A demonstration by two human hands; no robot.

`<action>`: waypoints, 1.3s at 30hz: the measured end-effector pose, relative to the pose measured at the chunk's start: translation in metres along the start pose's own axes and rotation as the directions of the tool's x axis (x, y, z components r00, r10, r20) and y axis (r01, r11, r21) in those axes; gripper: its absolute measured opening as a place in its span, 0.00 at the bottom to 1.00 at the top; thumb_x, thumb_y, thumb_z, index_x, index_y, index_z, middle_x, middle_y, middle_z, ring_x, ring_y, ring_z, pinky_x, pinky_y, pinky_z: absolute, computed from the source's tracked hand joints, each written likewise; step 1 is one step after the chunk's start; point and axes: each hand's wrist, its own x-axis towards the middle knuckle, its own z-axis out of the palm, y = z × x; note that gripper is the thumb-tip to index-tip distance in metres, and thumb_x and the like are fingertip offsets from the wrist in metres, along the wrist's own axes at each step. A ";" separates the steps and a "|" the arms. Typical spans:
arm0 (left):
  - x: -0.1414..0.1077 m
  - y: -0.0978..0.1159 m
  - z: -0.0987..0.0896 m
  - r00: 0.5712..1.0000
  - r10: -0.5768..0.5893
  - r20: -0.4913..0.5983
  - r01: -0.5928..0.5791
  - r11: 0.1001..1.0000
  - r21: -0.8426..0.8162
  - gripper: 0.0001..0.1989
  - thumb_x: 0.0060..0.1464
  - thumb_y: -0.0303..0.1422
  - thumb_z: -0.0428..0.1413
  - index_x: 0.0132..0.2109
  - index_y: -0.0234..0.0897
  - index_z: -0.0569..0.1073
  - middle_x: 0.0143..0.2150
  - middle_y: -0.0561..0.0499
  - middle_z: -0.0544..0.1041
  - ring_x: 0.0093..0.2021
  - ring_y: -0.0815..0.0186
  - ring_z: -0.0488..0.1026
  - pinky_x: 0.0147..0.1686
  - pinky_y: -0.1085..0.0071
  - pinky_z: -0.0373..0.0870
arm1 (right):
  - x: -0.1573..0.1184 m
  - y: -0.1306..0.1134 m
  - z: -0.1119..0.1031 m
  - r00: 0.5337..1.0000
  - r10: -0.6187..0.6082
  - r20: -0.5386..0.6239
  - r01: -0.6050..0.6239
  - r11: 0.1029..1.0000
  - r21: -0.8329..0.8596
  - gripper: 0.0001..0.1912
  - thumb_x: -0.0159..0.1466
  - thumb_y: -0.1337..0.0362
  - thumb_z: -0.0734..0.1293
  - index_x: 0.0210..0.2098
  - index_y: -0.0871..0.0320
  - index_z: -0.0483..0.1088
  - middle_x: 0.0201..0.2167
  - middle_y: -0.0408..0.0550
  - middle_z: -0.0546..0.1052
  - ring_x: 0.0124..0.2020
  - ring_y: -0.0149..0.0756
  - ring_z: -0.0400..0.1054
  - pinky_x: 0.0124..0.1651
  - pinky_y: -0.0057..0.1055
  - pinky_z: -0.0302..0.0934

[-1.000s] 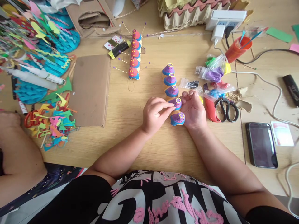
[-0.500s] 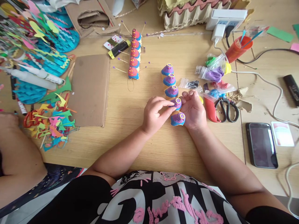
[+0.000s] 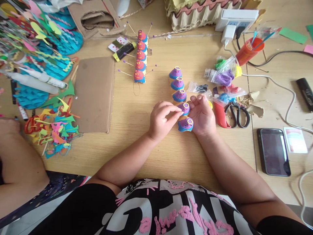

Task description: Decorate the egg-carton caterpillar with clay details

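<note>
Yellow-ringed purple-blue cone row (image 3: 179, 95)

A broad table of light yellow-brown wood with fine, straight grain (image 3: 129, 150) fills most of the view. A thin, dark seam (image 3: 253, 140) runs lengthwise through the surface's right part; a second narrow seam (image 3: 160, 36) crosses its far part. Soft light covers the surface. Beyond its near left corner lies a pale grey area (image 3: 23, 213), floor or otherwise unclear.

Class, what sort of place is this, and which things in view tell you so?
Probably a craft table, at home or in a classroom; the picture cannot settle which. Signs: the painted purple-and-blue row at the person's hands, the heap of coloured scraps, and the bagged purple clay-like material.
</note>
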 end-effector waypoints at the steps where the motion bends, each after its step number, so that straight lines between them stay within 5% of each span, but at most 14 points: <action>1: 0.000 0.000 0.000 1.000 -0.004 0.003 0.004 1.000 0.004 0.03 0.64 0.31 0.65 0.39 0.40 0.80 0.37 0.52 0.83 0.40 0.66 0.79 0.45 0.66 0.75 | 0.000 0.000 0.000 1.000 0.001 -0.002 -0.001 1.000 0.000 0.18 0.62 0.49 0.79 0.33 0.48 0.68 0.34 0.40 0.75 0.31 0.32 0.68 0.38 0.33 0.72; 13: -0.001 -0.001 0.001 1.000 0.001 0.000 -0.001 1.000 0.000 0.02 0.63 0.31 0.66 0.39 0.40 0.81 0.37 0.52 0.82 0.40 0.66 0.79 0.45 0.66 0.76 | 0.000 0.000 -0.002 1.000 -0.020 0.023 0.023 0.994 -0.105 0.21 0.62 0.45 0.77 0.32 0.49 0.66 0.35 0.41 0.74 0.33 0.33 0.67 0.40 0.34 0.72; 20: -0.001 -0.003 0.004 0.991 -0.136 0.017 0.137 0.975 -0.177 0.04 0.60 0.29 0.68 0.38 0.40 0.80 0.37 0.53 0.80 0.40 0.67 0.77 0.45 0.68 0.74 | 0.000 0.000 -0.001 0.999 -0.030 0.019 0.032 0.993 -0.112 0.22 0.62 0.43 0.77 0.33 0.49 0.65 0.35 0.42 0.74 0.33 0.34 0.66 0.39 0.35 0.71; 31: -0.005 -0.008 0.011 0.862 -0.466 0.200 0.501 0.721 -0.478 0.11 0.55 0.33 0.71 0.42 0.41 0.78 0.41 0.52 0.79 0.43 0.68 0.75 0.46 0.70 0.73 | -0.002 -0.001 0.004 1.000 -0.015 0.008 0.016 0.999 -0.039 0.19 0.63 0.48 0.77 0.33 0.49 0.66 0.35 0.39 0.72 0.31 0.30 0.65 0.40 0.32 0.71; 39: -0.002 -0.007 0.009 0.831 -0.496 0.251 0.541 0.617 -0.571 0.20 0.53 0.47 0.73 0.43 0.41 0.76 0.39 0.54 0.77 0.39 0.71 0.74 0.43 0.74 0.73 | -0.003 -0.001 0.005 1.000 -0.002 -0.015 0.001 1.000 -0.026 0.19 0.64 0.48 0.76 0.33 0.49 0.65 0.34 0.39 0.72 0.32 0.31 0.66 0.41 0.33 0.71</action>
